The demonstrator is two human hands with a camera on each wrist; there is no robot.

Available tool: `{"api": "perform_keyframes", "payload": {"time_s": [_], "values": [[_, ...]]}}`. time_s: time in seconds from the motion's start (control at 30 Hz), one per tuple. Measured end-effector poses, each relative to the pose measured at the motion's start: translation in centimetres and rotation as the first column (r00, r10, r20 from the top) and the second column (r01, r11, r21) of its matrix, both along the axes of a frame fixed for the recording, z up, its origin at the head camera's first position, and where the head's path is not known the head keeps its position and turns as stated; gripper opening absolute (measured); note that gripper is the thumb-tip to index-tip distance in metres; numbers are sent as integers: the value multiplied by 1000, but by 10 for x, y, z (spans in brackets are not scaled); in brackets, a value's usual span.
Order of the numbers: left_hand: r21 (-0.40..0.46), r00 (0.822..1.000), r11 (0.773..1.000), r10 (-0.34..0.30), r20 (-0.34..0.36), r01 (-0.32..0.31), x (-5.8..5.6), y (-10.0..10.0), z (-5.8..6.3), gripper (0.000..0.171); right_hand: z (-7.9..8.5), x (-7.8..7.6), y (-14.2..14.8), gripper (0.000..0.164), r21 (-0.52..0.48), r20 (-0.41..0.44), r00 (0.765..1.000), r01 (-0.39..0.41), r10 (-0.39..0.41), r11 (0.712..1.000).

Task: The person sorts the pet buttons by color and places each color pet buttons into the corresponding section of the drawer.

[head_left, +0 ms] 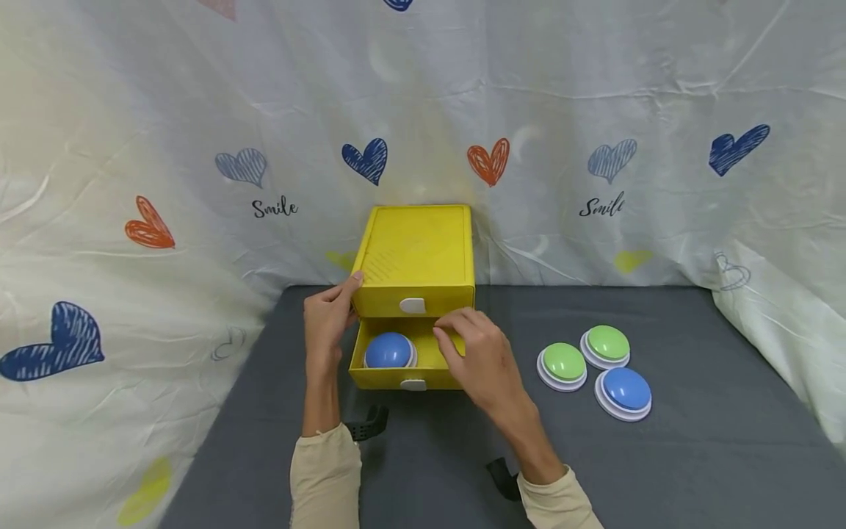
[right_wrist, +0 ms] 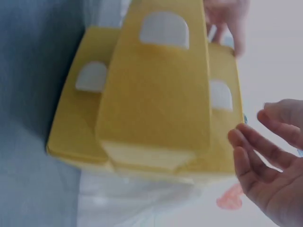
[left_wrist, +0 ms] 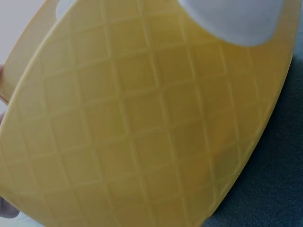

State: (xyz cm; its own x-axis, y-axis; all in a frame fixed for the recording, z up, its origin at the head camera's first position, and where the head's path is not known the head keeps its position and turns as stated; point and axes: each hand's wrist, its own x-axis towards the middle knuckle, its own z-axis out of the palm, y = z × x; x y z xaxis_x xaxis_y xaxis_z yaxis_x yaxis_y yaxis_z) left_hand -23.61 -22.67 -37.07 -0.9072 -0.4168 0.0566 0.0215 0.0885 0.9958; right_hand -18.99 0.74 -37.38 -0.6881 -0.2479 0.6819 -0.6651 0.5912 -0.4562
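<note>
A yellow drawer box [head_left: 416, 246] stands against the back curtain, one drawer [head_left: 380, 380] pulled out. In that drawer's left part sits a blue dome push light [head_left: 388, 350] on a white base. My left hand [head_left: 327, 316] holds the box at its front left edge, thumb on the top; its other fingers are partly hidden. Over the drawer's right side hovers my right hand [head_left: 485, 360], fingers loosely bent. The right wrist view shows nothing between the right hand's fingers [right_wrist: 258, 163]. A drawer front [left_wrist: 142, 118] fills most of the left wrist view.
Right of the box, two green push lights [head_left: 565, 361] [head_left: 608, 343] and another blue push light [head_left: 626, 389] lie on the dark grey table [head_left: 694, 470]. A white curtain [head_left: 542, 73] printed with hearts hangs behind and at the sides.
</note>
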Motion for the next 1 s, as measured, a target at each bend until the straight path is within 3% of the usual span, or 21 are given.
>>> {"api": "perform_keyframes", "payload": {"time_s": [0.27, 0.43, 0.67, 0.87, 1.0], "values": [[3, 1000, 1000, -9, -11, 9, 9, 8, 12, 44, -9, -2, 46, 16, -4, 46, 992, 120, -120, 993], [7, 1000, 1000, -16, 11, 16, 9, 9, 13, 48, -19, -6, 80, 18, -6, 19, 969, 246, -246, 969], [3, 1000, 1000, 10, 17, -10, -1, 2, 0, 52, -33, -13, 130, 22, 16, 38, 906, 421, -421, 907], [-2, 1000, 1000, 12, 6, -12, -1, 4, 0, 51, -40, -9, 168, 25, 49, 126, 837, 531, -533, 846], [10, 999, 1000, 12, 32, -12, -1, 4, 1, 53, -44, -3, 181, 34, 158, 245, 780, 554, -576, 817]]}}
